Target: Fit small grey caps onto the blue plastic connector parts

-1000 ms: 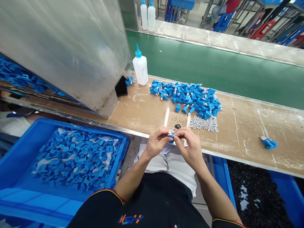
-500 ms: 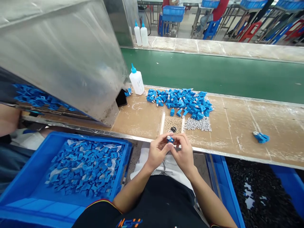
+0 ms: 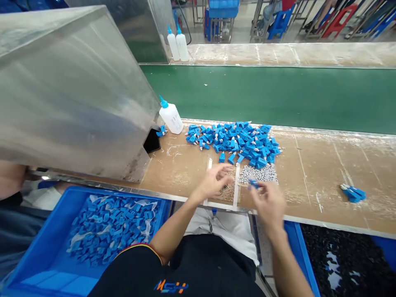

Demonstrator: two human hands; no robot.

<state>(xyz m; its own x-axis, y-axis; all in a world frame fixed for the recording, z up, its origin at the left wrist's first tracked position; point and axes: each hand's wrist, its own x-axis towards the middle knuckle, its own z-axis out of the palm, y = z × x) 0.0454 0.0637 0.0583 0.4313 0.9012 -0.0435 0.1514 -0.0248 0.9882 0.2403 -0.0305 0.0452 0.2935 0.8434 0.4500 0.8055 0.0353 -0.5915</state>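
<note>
Between the thumb and fingers of my right hand (image 3: 269,203) is a small blue plastic block (image 3: 254,183), held just in front of a pile of small grey pieces (image 3: 262,173). My left hand (image 3: 215,180) hovers over a patch of tiny brown parts (image 3: 229,194) bounded by white strips (image 3: 236,187); its fingers are apart and curved, with nothing visible in them. Behind both hands spreads a heap of blue plastic blocks (image 3: 238,142) with whitish ends, a few lying loose at its front edge.
A white bottle with a blue nozzle (image 3: 172,119) stands by a metal chute (image 3: 77,103). Several blue blocks lie at the right (image 3: 353,193). A blue bin (image 3: 40,255) of blue blocks is at my left, dark parts (image 3: 340,264) at my right. A green belt (image 3: 262,90) runs behind.
My hands, together around a blue block before, have separated. The right has moved right with a blue block; the left has moved forward over the tiny parts. The camera view has shifted.
</note>
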